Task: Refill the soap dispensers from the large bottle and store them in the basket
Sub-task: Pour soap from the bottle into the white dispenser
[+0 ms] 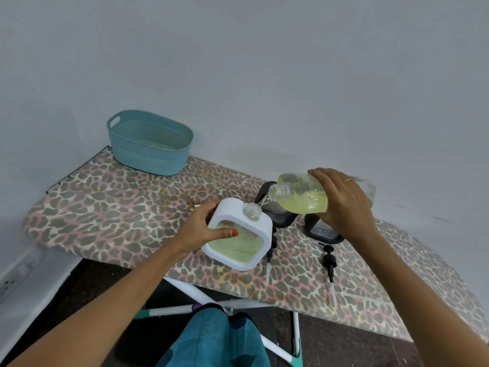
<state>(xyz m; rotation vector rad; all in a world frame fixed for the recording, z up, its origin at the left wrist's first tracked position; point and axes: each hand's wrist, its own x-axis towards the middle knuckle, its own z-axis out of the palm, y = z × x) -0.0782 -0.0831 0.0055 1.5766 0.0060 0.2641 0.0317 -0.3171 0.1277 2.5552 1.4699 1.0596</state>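
- Dispenser [246, 247]: white square frame, clear window showing pale green soap, open neck; left hand [202, 229] grips its side above the ironing board [119, 207]
- Large bottle [301, 197]: clear, yellow-green liquid, tipped onto that neck, right hand [344, 205] wrapped round it

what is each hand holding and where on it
The left hand grips the white dispenser by its left side; the right hand holds the large bottle around its body, tilted over the dispenser's neck.
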